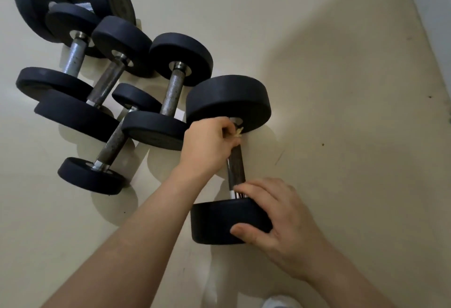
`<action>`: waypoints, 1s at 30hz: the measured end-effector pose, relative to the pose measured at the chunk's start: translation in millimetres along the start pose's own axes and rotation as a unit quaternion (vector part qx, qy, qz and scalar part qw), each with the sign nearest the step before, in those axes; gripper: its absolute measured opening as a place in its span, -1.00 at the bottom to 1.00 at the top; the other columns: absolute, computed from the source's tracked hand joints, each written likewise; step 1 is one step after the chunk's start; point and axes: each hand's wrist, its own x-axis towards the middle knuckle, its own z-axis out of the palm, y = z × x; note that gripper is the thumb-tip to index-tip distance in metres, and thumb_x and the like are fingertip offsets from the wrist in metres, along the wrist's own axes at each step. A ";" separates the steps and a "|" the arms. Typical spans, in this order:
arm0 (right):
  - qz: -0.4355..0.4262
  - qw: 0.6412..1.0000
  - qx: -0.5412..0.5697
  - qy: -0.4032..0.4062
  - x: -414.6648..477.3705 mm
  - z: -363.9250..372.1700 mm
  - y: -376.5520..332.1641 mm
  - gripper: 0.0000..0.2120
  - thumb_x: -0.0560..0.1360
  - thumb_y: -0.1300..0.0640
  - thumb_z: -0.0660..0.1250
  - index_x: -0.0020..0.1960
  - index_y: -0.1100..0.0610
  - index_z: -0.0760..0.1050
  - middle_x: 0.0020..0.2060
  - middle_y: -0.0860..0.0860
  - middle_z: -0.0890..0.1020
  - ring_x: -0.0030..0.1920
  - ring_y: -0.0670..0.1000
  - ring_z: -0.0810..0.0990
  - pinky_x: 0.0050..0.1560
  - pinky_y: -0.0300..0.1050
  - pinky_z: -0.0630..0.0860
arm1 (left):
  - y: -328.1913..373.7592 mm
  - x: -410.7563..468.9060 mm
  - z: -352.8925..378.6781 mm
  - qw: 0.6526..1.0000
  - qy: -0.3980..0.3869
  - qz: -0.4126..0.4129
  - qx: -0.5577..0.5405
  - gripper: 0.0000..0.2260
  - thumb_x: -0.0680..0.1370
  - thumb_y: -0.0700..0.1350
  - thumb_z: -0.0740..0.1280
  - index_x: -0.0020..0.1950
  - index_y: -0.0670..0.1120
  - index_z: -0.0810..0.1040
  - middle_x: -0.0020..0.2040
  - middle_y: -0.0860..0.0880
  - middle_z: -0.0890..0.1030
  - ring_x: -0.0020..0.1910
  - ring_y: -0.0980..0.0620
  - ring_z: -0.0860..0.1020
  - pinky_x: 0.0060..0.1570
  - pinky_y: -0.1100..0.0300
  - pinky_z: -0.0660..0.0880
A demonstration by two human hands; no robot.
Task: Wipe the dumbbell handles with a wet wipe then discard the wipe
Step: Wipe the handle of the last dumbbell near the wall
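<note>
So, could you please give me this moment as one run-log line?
left hand: presses wipe on handle | right hand: grips near weight | other dumbbells: on floor

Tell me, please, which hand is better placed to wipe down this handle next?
Left: the left hand holds the wipe at the far end of the handle; the right hand grips the near weight, holding no wipe.
</note>
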 end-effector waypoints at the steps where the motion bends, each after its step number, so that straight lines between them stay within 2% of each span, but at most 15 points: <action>1: -0.012 1.000 -0.003 -0.002 -3.5 2.4 2.5 -0.49 0.44 -0.37 0.16 0.22 -0.08 0.49 0.12 -0.21 0.50 0.13 -0.17 0.44 0.18 -0.15 0.35 | -0.9 1.3 2.6 1.000 0.001 -0.011 -0.012 -0.90 0.42 0.01 0.49 -0.13 0.03 0.64 -0.23 0.11 0.61 -0.19 0.10 0.57 -0.11 0.16 0.53; 5: -0.029 0.999 0.011 0.024 -6.6 -3.7 14.0 -0.55 0.45 -0.29 0.24 0.20 -0.05 0.51 0.13 -0.19 0.54 0.16 -0.12 0.44 0.17 -0.04 0.38 | -5.7 -18.0 8.2 0.992 -0.047 -0.055 -0.099 -0.88 0.38 -0.05 0.54 -0.28 0.08 0.62 -0.34 0.16 0.59 -0.31 0.24 0.55 -0.24 0.31 0.46; 7: -0.027 0.998 -0.015 0.048 -10.0 -10.2 19.9 -0.57 0.46 -0.29 0.23 0.17 -0.05 0.52 0.12 -0.18 0.55 0.14 -0.12 0.46 0.14 -0.03 0.38 | -3.5 -27.5 6.4 0.984 -0.125 -0.053 -0.117 -0.85 0.36 -0.08 0.56 -0.32 0.07 0.61 -0.39 0.17 0.58 -0.38 0.28 0.53 -0.28 0.35 0.45; 9: -0.007 0.997 -0.017 0.070 -17.4 -15.8 27.9 -0.60 0.46 -0.27 0.22 0.13 -0.05 0.53 0.12 -0.16 0.55 0.13 -0.13 0.46 0.13 -0.04 0.38 | 1.7 -27.8 7.5 0.979 -0.184 -0.026 -0.086 -0.87 0.37 -0.08 0.55 -0.31 0.05 0.62 -0.36 0.17 0.58 -0.33 0.26 0.55 -0.24 0.33 0.48; 11: 0.033 0.995 -0.017 0.089 -25.9 -23.5 40.4 -0.64 0.46 -0.22 0.23 0.10 -0.03 0.55 0.16 -0.15 0.53 0.14 -0.14 0.44 0.15 -0.03 0.39 | 9.6 -19.5 12.4 0.987 -0.144 -0.008 -0.077 -0.87 0.40 -0.08 0.52 -0.29 0.08 0.61 -0.29 0.18 0.58 -0.21 0.20 0.56 -0.17 0.30 0.49; 13: 0.091 0.989 -0.023 0.115 -34.9 -31.1 48.0 -0.66 0.46 -0.17 0.19 0.09 -0.05 0.58 0.22 -0.16 0.50 0.17 -0.15 0.43 0.17 0.00 0.42 | 15.9 -10.6 21.4 0.988 -0.068 -0.031 -0.137 -0.92 0.43 -0.11 0.49 -0.25 0.03 0.64 -0.24 0.14 0.61 -0.16 0.16 0.57 -0.12 0.25 0.51; 15: 0.162 0.975 0.000 0.151 -40.4 -38.6 43.7 -0.60 0.45 -0.19 0.10 0.13 -0.09 0.58 0.28 -0.19 0.45 0.21 -0.18 0.42 0.23 -0.04 0.42 | 22.4 -9.8 30.5 0.981 -0.060 -0.033 -0.179 -0.95 0.43 -0.11 0.49 -0.22 0.00 0.66 -0.22 0.10 0.63 -0.16 0.15 0.58 -0.12 0.23 0.53; 17: 0.220 0.961 0.047 0.158 -38.9 -42.8 27.9 -0.48 0.43 -0.29 0.03 0.25 -0.14 0.50 0.36 -0.20 0.39 0.33 -0.23 0.34 0.37 -0.09 0.32 | 28.7 -15.5 36.7 0.979 -0.122 0.004 -0.166 -0.88 0.43 -0.10 0.50 -0.27 0.08 0.62 -0.25 0.16 0.61 -0.19 0.20 0.57 -0.17 0.33 0.49; 19: 0.259 0.959 0.043 0.110 -32.4 -41.2 13.3 -0.35 0.43 -0.43 -0.03 0.43 -0.18 0.26 0.47 -0.20 0.22 0.46 -0.19 0.15 0.47 -0.06 0.16 | 34.5 -18.4 42.0 0.974 -0.168 0.046 -0.144 -0.87 0.43 -0.09 0.50 -0.27 0.10 0.61 -0.27 0.19 0.59 -0.21 0.24 0.56 -0.19 0.40 0.45; 20: 0.277 0.957 0.020 0.084 -29.9 -39.6 10.8 -0.28 0.40 -0.47 -0.06 0.49 -0.19 0.12 0.50 -0.19 0.12 0.49 -0.16 0.06 0.48 -0.05 0.09 | 38.2 -16.6 45.7 0.975 -0.163 0.067 -0.136 -0.91 0.43 -0.08 0.49 -0.24 0.08 0.63 -0.25 0.18 0.59 -0.20 0.23 0.56 -0.18 0.38 0.45; 22: 0.309 0.947 -0.002 0.085 -25.5 -40.7 17.1 -0.19 0.34 -0.48 -0.07 0.52 -0.18 -0.04 0.52 -0.18 0.01 0.51 -0.14 -0.02 0.47 -0.06 0.03 | 44.2 -8.8 56.9 0.980 -0.094 0.073 -0.159 -0.96 0.43 -0.10 0.48 -0.19 0.02 0.66 -0.19 0.13 0.59 -0.17 0.18 0.55 -0.13 0.28 0.49; 25: 0.334 0.930 0.083 0.132 -27.9 -56.2 43.1 -0.22 0.38 -0.46 0.08 0.51 -0.19 0.00 0.51 -0.22 0.06 0.49 -0.20 0.02 0.47 -0.13 0.01 | 58.0 -4.6 76.4 0.971 -0.026 0.032 -0.237 -0.90 0.41 -0.14 0.50 -0.25 0.03 0.63 -0.22 0.09 0.58 -0.23 0.15 0.54 -0.17 0.22 0.54; 27: 0.367 0.911 0.123 0.144 -34.3 -69.0 56.9 -0.22 0.37 -0.45 0.11 0.50 -0.21 0.03 0.52 -0.20 0.09 0.49 -0.19 0.05 0.50 -0.05 0.02 | 64.7 -10.3 84.7 0.962 -0.076 0.040 -0.257 -0.85 0.41 -0.18 0.50 -0.28 0.04 0.61 -0.24 0.11 0.60 -0.24 0.18 0.57 -0.17 0.27 0.55; 30: 0.422 0.893 0.074 0.135 -40.0 -76.6 57.5 -0.29 0.47 -0.40 0.01 0.53 -0.15 -0.04 0.54 -0.10 0.08 0.51 -0.05 0.10 0.49 0.04 0.09 | 73.4 -15.3 85.2 0.951 -0.187 0.096 -0.225 -0.88 0.43 -0.19 0.48 -0.24 0.00 0.62 -0.21 0.14 0.60 -0.20 0.23 0.58 -0.15 0.36 0.52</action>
